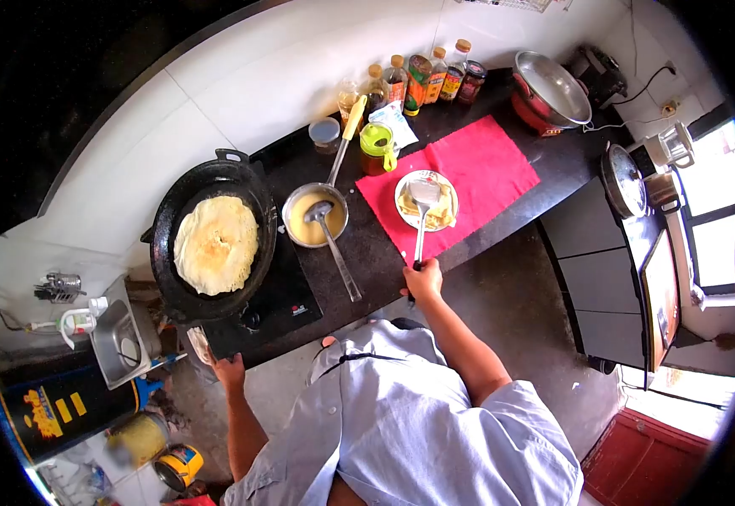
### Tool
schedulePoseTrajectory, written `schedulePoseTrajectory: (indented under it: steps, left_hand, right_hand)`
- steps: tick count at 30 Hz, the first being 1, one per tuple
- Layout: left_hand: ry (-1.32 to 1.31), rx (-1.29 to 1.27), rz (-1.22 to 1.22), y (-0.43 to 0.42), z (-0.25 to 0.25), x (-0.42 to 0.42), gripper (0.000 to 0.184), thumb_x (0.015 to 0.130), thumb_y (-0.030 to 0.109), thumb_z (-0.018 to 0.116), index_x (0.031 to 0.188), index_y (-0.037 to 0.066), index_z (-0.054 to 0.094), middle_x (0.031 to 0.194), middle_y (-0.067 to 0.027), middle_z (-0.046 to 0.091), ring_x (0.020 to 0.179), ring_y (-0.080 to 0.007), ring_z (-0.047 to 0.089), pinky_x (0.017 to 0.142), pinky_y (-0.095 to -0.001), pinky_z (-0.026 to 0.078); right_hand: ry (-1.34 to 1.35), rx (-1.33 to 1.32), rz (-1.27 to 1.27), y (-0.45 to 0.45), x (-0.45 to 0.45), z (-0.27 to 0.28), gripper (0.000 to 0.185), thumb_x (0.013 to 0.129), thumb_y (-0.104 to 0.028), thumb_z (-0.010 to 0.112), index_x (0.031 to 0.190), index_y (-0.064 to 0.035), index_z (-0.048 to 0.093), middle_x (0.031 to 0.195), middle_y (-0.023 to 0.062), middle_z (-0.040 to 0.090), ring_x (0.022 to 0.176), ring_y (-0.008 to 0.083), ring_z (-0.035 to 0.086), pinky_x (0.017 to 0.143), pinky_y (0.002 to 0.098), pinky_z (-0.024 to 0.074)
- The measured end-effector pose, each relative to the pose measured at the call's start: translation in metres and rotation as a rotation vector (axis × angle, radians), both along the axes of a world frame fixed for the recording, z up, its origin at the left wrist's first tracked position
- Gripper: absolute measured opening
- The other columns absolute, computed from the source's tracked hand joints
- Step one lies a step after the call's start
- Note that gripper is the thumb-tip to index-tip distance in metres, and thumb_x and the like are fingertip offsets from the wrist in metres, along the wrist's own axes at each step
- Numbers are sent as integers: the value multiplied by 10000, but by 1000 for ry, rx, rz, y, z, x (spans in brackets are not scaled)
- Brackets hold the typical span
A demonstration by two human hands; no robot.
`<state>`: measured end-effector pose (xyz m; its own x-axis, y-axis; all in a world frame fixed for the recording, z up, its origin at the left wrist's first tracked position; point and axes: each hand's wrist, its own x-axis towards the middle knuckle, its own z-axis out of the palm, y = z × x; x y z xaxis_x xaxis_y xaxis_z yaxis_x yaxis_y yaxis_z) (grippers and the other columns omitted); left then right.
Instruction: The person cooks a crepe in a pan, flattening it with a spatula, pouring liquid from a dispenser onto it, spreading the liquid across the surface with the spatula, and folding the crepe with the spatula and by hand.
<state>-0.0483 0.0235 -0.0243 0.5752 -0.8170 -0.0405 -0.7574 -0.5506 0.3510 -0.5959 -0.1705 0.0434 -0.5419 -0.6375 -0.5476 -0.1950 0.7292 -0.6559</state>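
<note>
My right hand (424, 280) is closed round the dark handle of a metal spatula (423, 196), whose blade rests over folded pancake pieces (442, 211) on a white plate (404, 217). The plate sits on a red cloth (494, 160). My left hand (229, 369), low at the counter's front edge, is closed on a pale cloth (200, 345). A round flat pancake (216, 244) with a browned middle lies in the black pan (260, 198). Between pan and plate, a small saucepan (290, 216) holds yellow batter and a metal ladle (334, 244).
Several bottles (418, 80) and a green-lidded jar (376, 148) stand along the wall. A large metal pan (553, 88) is at the back right. The sink (118, 341) lies left of the counter, and a lidded pot (625, 180) stands at the right.
</note>
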Motion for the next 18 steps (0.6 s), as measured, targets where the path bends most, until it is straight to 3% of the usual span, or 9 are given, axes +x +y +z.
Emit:
schedulePoseTrajectory:
  steps: [1, 2, 4, 7, 10, 14, 16, 18]
  left_hand:
    - [-14, -31, -14, 3, -7, 4, 331, 768, 133, 801, 981, -116, 756, 1540, -311, 470, 1474, -442, 399, 1227, -438, 353]
    - [-7, -14, -23, 5, -10, 6, 399, 797, 174, 794, 1032, -140, 724, 1504, -329, 491, 1413, -470, 447, 1195, -456, 379]
    - [7, 16, -37, 8, -17, 10, 538, 853, 255, 782, 1134, -188, 660, 1432, -364, 532, 1290, -526, 541, 1129, -492, 431]
    - [37, -207, -115, 10, -32, 12, 563, 859, 254, 784, 1262, -113, 642, 1453, -334, 523, 1333, -517, 493, 1151, -490, 404]
    - [238, -279, -63, 12, -42, 11, 799, 763, 211, 855, 1468, 17, 534, 1657, -290, 262, 1518, -499, 260, 1246, -573, 255]
    - [-139, -245, -231, 11, -54, 14, 890, 737, 294, 904, 1498, 53, 509, 1665, -277, 261, 1521, -525, 219, 1234, -641, 216]
    - [-295, -300, -309, 5, -48, 1, 899, 733, 340, 912, 1491, 56, 521, 1668, -273, 259, 1520, -529, 221, 1227, -650, 217]
    - [-172, -46, -104, 3, -31, -22, 869, 766, 426, 878, 1492, 89, 539, 1687, -242, 251, 1523, -524, 220, 1220, -662, 202]
  right_hand:
    - [-57, -27, 63, -2, 1, -10, 471, 826, -175, 827, 1150, 60, 579, 981, 183, 669, 664, 282, 713, 472, 358, 605]
    - [-26, -62, 103, -2, -2, -69, 421, 852, -191, 817, 1122, 54, 606, 952, 164, 677, 687, 269, 707, 498, 367, 603]
    - [-136, 80, 184, -10, 8, -22, 421, 872, -222, 826, 1118, 45, 612, 969, 139, 677, 656, 251, 687, 488, 360, 585]
    - [-224, -78, 122, -13, 24, -29, 455, 887, -296, 837, 1114, 33, 620, 899, 110, 668, 629, 230, 675, 487, 355, 573]
    - [-217, -136, 94, -18, 36, -30, 504, 894, -369, 837, 1096, 34, 612, 844, 100, 658, 618, 212, 676, 502, 354, 589]
    - [-196, 16, 133, -21, 29, -3, 556, 908, -404, 818, 1143, 40, 580, 907, 119, 671, 676, 222, 709, 530, 365, 623]
    - [203, -214, 304, -10, 18, -37, 575, 910, -418, 812, 1146, 48, 571, 899, 127, 681, 699, 224, 720, 529, 359, 621]
    - [128, -257, 331, -6, 20, -15, 541, 935, -404, 789, 1143, 48, 574, 875, 118, 683, 700, 202, 712, 553, 343, 623]
